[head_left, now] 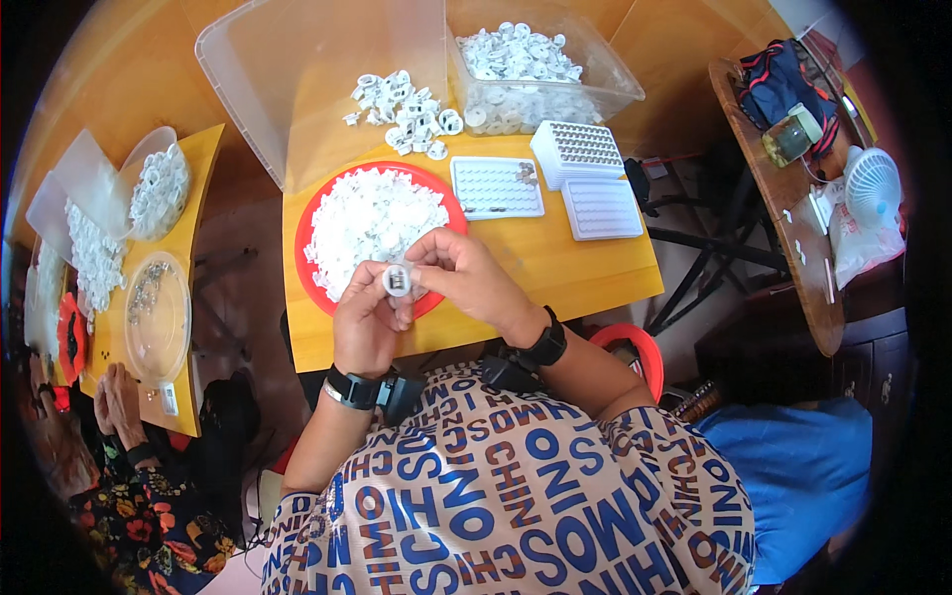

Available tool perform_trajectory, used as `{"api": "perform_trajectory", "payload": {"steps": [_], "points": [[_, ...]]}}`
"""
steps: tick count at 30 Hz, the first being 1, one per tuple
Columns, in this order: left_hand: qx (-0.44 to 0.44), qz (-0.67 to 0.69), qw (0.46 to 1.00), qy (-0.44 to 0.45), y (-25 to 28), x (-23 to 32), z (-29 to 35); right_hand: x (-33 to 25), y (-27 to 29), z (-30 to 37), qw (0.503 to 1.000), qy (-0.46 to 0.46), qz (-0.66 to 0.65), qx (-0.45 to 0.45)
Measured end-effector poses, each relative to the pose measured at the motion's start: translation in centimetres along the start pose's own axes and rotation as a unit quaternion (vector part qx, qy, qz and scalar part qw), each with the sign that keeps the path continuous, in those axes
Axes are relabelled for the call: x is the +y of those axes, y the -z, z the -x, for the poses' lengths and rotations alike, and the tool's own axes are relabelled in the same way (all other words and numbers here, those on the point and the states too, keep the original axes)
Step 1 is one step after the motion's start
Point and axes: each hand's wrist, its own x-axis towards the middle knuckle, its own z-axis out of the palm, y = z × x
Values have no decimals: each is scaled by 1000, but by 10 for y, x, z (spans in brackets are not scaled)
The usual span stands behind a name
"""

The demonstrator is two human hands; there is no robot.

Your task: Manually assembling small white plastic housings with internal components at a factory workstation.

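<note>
Above the near rim of a red basin (458, 188) heaped with small white plastic pieces (372, 223), I hold a small round white plastic part (397, 281) with a dark slotted centre. My left hand (362, 312) grips it between thumb and fingers. From the other side, the thumb and fingers of my right hand (466, 278) are closed together at its edge; whether something tiny is pinched there is hidden. Right of the basin lies a white tray (496, 198) with rows of recesses, a few small metal pieces in its corner.
A stack of white trays (580, 159) and another tray (603, 210) sit at right. Behind are loose round parts (407, 114), a full clear bin (620, 89) and an upright clear container (322, 89). A co-worker's hands (119, 402) are at the left table. A fan (873, 188) stands right.
</note>
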Motion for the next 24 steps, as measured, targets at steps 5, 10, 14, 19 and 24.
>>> {"api": "perform_trajectory", "payload": {"steps": [5,10,14,19,24], "points": [[-30,41,998,-35,22,3,-2,-10,36,-2,976,58,177,112],[-7,70,997,-42,23,6,0,-20,73,2,957,85,189,204],[18,88,996,-17,13,3,-1,-17,68,4,971,67,155,169],[-80,81,993,-6,17,0,-5,-16,23,4,978,92,160,98],[-20,104,994,4,12,2,-3,-21,5,-3,962,139,223,71]]}}
